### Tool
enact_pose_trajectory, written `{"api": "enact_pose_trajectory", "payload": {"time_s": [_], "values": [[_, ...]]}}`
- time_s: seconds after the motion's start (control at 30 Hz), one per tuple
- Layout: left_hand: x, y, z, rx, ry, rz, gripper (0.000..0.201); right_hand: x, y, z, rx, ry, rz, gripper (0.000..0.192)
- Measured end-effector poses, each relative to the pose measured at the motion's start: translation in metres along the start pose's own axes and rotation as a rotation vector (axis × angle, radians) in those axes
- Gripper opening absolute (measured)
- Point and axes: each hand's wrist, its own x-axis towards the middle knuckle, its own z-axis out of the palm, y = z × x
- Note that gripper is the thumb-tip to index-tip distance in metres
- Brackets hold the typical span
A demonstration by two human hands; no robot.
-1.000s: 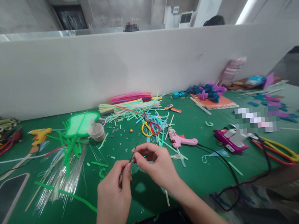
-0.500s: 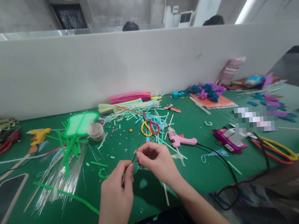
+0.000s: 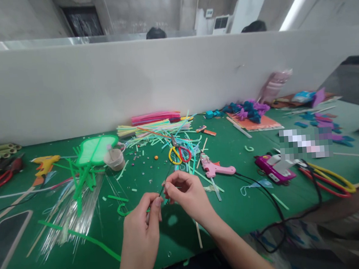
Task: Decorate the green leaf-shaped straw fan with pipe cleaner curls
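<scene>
My left hand [image 3: 143, 227] and my right hand [image 3: 186, 195] meet over the near middle of the green table [image 3: 234, 212]. A thin dark strand [image 3: 161, 190], like wire or cord, runs between the pinched fingertips of both. What it is made of is too fine to make out. Just beyond my right hand lie scissors [image 3: 179, 154] with one yellow and one red handle. A pink glue gun [image 3: 217, 167] rests to the right of them. Left of my left hand there is a curled green strip [image 3: 122, 210] on the table.
Colourful pipe-cleaner-like strips [image 3: 157, 126] pile up by the grey partition [image 3: 80, 88]. Leftward are a green leaf-shaped piece [image 3: 96, 150], a plastic cup [image 3: 114, 159], a yellow glue gun [image 3: 46, 164] and a phone [image 3: 9, 244]. At right stand a purple power strip [image 3: 276, 173] and a black cable [image 3: 271, 197].
Both hands keep almost the same pose, still pinching the dark strand. The whole view has shifted very slightly; nothing on the table has visibly moved.
</scene>
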Motion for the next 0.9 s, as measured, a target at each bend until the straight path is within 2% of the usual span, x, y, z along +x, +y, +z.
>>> {"api": "enact_pose_trajectory", "payload": {"time_s": [0.13, 0.33, 0.53, 0.73, 0.9], "values": [[0.0005, 0.0007, -0.0009, 0.007, 0.015, 0.007, 0.035, -0.0008, 0.0005, -0.0004, 0.002, -0.021, 0.027, 0.017], [0.0016, 0.0003, -0.0006, 0.079, 0.038, 0.069, 0.035, -0.0008, 0.0022, -0.0002, -0.054, 0.011, -0.021, 0.015], [0.003, 0.0009, 0.0, 0.143, 0.063, 0.129, 0.032, -0.0013, 0.0024, -0.0003, -0.093, 0.011, -0.002, 0.014], [0.0061, -0.0007, 0.0037, 0.197, 0.064, 0.16, 0.03, 0.0003, 0.0064, 0.0054, -0.137, 0.122, -0.066, 0.009], [0.0048, -0.0001, 0.0038, 0.195, 0.059, 0.159, 0.03, -0.0006, 0.0062, 0.0059, -0.208, 0.149, -0.119, 0.007]]}}
